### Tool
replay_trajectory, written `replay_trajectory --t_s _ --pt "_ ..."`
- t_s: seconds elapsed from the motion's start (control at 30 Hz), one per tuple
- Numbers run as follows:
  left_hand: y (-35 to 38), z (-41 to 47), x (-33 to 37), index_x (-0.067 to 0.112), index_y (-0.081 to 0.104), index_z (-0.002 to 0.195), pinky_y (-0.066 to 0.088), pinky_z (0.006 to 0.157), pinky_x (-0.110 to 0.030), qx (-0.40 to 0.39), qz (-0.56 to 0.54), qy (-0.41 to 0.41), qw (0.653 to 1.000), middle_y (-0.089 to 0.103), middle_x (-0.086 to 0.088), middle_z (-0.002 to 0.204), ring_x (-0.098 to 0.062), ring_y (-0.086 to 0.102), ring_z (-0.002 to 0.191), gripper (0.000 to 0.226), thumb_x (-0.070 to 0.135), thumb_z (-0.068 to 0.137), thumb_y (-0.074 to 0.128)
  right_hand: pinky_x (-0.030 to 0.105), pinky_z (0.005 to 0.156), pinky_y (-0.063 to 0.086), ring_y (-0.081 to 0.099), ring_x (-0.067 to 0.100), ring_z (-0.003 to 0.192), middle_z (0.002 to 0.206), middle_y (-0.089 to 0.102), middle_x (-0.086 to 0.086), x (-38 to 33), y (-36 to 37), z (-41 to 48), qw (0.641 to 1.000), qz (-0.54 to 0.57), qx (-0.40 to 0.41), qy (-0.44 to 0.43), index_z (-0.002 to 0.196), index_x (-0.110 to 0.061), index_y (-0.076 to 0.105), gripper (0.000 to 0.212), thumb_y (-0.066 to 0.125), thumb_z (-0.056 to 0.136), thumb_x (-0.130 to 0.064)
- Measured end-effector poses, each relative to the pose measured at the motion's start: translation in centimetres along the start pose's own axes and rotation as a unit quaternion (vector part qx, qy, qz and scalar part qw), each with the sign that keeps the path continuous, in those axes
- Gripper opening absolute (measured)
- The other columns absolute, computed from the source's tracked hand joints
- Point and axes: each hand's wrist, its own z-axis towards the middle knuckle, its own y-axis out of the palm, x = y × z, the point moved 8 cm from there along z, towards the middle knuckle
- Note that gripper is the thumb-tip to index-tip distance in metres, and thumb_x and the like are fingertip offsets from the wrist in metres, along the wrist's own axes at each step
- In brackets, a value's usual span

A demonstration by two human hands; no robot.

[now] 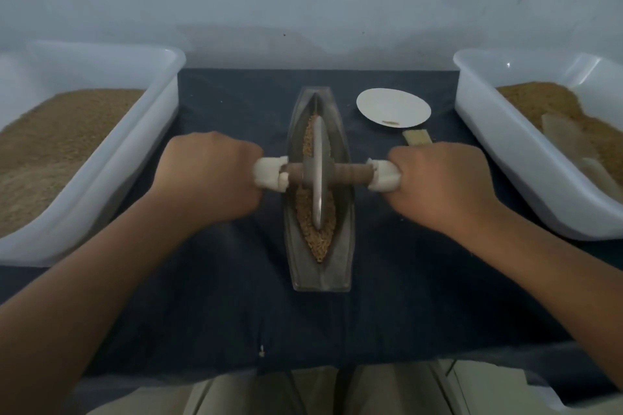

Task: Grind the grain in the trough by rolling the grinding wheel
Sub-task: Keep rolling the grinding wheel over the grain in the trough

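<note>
Centrally, wheel (318,158) in trough (320,276) — room both ends

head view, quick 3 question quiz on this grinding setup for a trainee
1. True or false: the left grip and right grip each hold a white-wrapped end of the axle through the grinding wheel.
2. The white plate lies: A) left of the trough; B) right of the trough; C) inside a tub.
3. Fill in: the wheel stands in the ____ lying along the trough.
Key: 1 true; 2 B; 3 grain.
</note>
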Motion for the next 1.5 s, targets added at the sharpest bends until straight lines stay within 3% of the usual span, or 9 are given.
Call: replay_trajectory --t_s 0.27,0.4,0.53,0.63,0.8,0.87,0.97,1.2,1.5 --pt "0.9 8.8 -1.0 0.027 0.061 0.075 0.040 0.060 -0.032 -0.056 0.005 -0.046 0.997 0.055 0.005 0.070 -0.026 0.055 0.067 0.030 0.054 0.075 0.049 0.030 0.053 0.044 0.051 0.022 0.056 0.059 0.050 -0.003 1.4 3.6 8.2 0.997 0.018 -0.003 0.071 0.065 -0.017 0.046 0.051 0.027 0.091 -0.057" --pt "0.6 6.3 -0.3 0.029 0.059 0.076 0.041 0.060 -0.032 -0.082 0.010 -0.024 0.996 0.053 0.008 0.069 -0.022 0.054 0.064 0.020 0.049 0.078 0.054 0.027 0.051 0.034 0.045 0.017 0.051 0.056 0.049 -0.007 1.5 4.0 5.3 0.998 0.011 -0.049 0.042 0.061 -0.023 0.046 0.053 0.041 0.094 -0.064" --pt "-0.1 0.6 0.0 0.032 0.047 0.064 0.023 0.049 -0.022 -0.028 0.009 0.002 1.000 0.046 0.012 0.056 -0.014 0.043 0.047 0.024 0.053 0.073 0.055 0.021 0.048 0.016 0.037 0.018 0.040 0.047 0.033 -0.011 0.4 0.8 0.6 1.000 -0.013 0.012 0.004 0.059 -0.027 0.037 0.051 0.053 0.092 -0.063" --pt "0.8 1.2 -0.7 0.033 0.050 0.064 0.023 0.049 -0.022 -0.045 -0.015 -0.023 0.999 0.049 0.012 0.058 -0.012 0.043 0.049 0.027 0.057 0.075 0.055 0.022 0.047 0.021 0.041 0.020 0.041 0.047 0.036 -0.010 0.3 0.8 1.3 1.000 -0.006 0.020 0.002 0.059 -0.027 0.039 0.049 0.058 0.091 -0.060" --pt "2.2 7.9 -1.7 0.028 0.060 0.072 0.046 0.064 -0.034 -0.082 -0.029 -0.058 0.995 0.059 0.005 0.074 -0.024 0.055 0.067 0.024 0.051 0.075 0.053 0.025 0.049 0.031 0.046 0.025 0.050 0.055 0.045 -0.002 1.3 2.8 7.3 0.998 -0.007 0.025 0.050 0.064 -0.016 0.048 0.046 0.041 0.094 -0.049" --pt "1.5 9.3 -1.6 0.027 0.059 0.074 0.045 0.068 -0.037 -0.077 -0.023 -0.055 0.995 0.058 0.004 0.076 -0.028 0.056 0.074 0.030 0.055 0.074 0.047 0.027 0.051 0.037 0.052 0.025 0.056 0.058 0.049 -0.001 1.4 3.3 8.4 0.998 0.001 -0.002 0.068 0.065 -0.015 0.047 0.039 0.031 0.083 -0.045" --pt "0.8 8.2 -0.9 0.029 0.059 0.074 0.044 0.068 -0.036 -0.088 -0.027 -0.043 0.995 0.059 0.006 0.076 -0.029 0.061 0.076 0.025 0.052 0.076 0.050 0.030 0.054 0.043 0.054 0.025 0.057 0.059 0.052 -0.004 1.6 3.8 6.7 0.997 0.010 -0.034 0.070 0.065 -0.018 0.052 0.052 0.032 0.093 -0.057" --pt "-0.3 0.3 -0.3 0.035 0.046 0.060 0.023 0.049 -0.020 -0.016 -0.023 -0.005 1.000 0.045 0.014 0.052 -0.009 0.042 0.046 0.026 0.055 0.072 0.058 0.020 0.046 0.019 0.035 0.018 0.039 0.048 0.029 -0.011 0.3 0.5 -0.1 0.999 -0.013 0.041 0.019 0.062 -0.026 0.042 0.050 0.053 0.095 -0.061" --pt "1.7 8.9 -1.5 0.026 0.056 0.069 0.041 0.063 -0.035 -0.033 -0.019 -0.061 0.997 0.058 0.005 0.072 -0.027 0.054 0.067 0.030 0.055 0.077 0.052 0.028 0.050 0.039 0.053 0.024 0.056 0.061 0.050 0.000 1.4 3.6 8.5 0.998 -0.011 0.021 0.057 0.069 -0.014 0.048 0.044 0.041 0.092 -0.051"
